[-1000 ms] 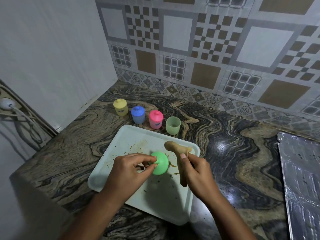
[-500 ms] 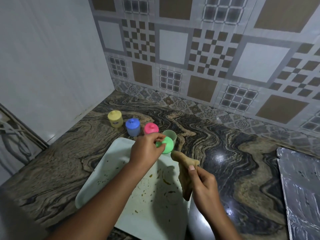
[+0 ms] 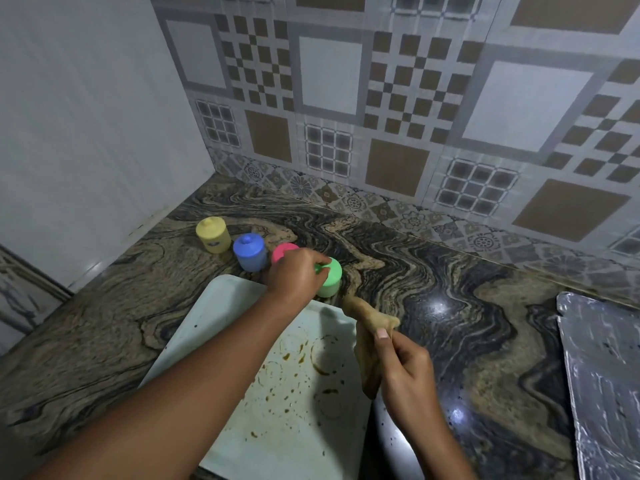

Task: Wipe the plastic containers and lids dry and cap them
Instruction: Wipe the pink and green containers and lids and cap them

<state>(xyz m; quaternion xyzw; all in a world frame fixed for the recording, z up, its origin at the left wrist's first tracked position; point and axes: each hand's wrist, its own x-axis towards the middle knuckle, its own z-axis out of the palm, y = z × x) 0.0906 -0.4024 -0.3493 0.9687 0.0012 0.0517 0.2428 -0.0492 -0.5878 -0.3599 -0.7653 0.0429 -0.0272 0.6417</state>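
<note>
L hand (image 3: 298, 271) pinches knob of round green plastic lid (image 3: 333, 269), sitting on small green plastic tub (image 3: 329, 289) at far row's right end on marbled bench (image 3: 450, 271). R hand (image 3: 405, 368) grips tan cloth (image 3: 370, 320). Press lid down square; check it seats.

Counter (image 3: 450, 306), swirled brown-black stone. Left of the left hand (image 3: 298, 273), in a row: yellow container (image 3: 213, 234), blue container (image 3: 250, 252), pink container (image 3: 282, 251); green container (image 3: 330, 280) at its fingertips, stained white tray (image 3: 225, 306) below it. Foil-covered sheet (image 3: 606, 375) well right of the right hand (image 3: 407, 368).

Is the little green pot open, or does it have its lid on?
Lid on: the green lid covers the green pot, left hand pinching its knob. Fully seated? Cannot tell.
</note>
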